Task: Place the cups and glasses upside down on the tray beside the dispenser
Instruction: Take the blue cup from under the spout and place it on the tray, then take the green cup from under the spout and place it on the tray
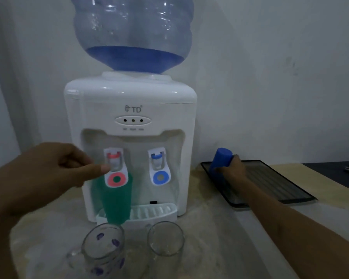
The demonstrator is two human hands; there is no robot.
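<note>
Right hand (233,168) wraps the blue cup (220,161), base up, setting it mouth-down at the tray's (280,186) near corner so it drains; left hand (54,168), loosely curled and holding nothing, reaches toward the green cup (113,200)

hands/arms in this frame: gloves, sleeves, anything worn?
Both bare. Left hand and right hand: no gloves, rings or markings visible. Forearms are uncovered to the frame edge, with no sleeve, watch or band in view. Image is dim and soft, so fine detail can't be told.
</note>
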